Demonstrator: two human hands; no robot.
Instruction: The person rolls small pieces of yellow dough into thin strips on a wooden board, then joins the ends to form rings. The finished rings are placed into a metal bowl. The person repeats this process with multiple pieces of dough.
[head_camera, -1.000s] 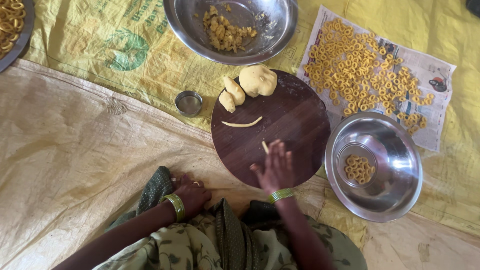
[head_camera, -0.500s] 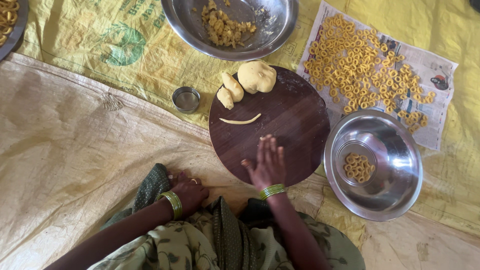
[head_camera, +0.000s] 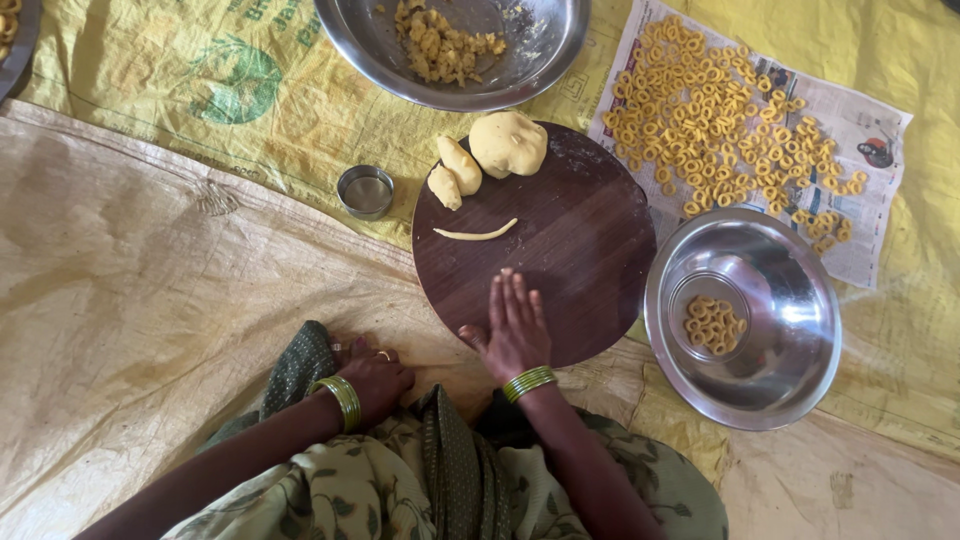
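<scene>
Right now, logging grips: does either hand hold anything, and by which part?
Nothing visibly held. Right hand lies flat on the round board; left hand rests at the lap.

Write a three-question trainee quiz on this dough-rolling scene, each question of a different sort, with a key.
1. True or false: the right hand lies flat on the round wooden board.
2. Where do the fewest dough rings lie? A) newspaper B) steel bowl at the right C) on the board
3. Name the thin thing lying in front of the dough ball.

Key: 1 true; 2 C; 3 a rolled dough strip.
</scene>
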